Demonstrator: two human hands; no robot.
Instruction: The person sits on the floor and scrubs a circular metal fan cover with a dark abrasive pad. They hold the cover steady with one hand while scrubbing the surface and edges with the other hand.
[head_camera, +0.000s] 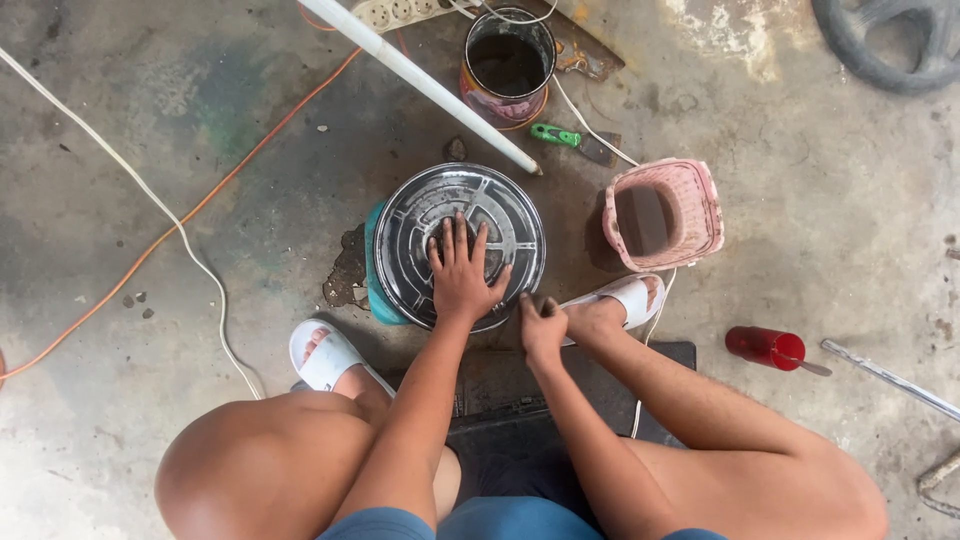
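A round dark metal cover (455, 205) with raised rings and slots lies flat on a teal tub (372, 290) on the concrete floor between my feet. My left hand (462, 272) presses flat on the cover's near half, fingers spread. My right hand (541, 325) sits at the cover's near right edge, fingers curled around a small dark object that I cannot make out. I am squatting, with both knees at the bottom of the view.
A pink plastic basket (690, 205) stands right of the cover. Behind are a can of dark liquid (507, 65), a white pipe (420, 80) and a green-handled scraper (572, 140). A red cup (768, 347) sits at right. Orange (200, 205) and white cables (160, 205) cross the floor at left.
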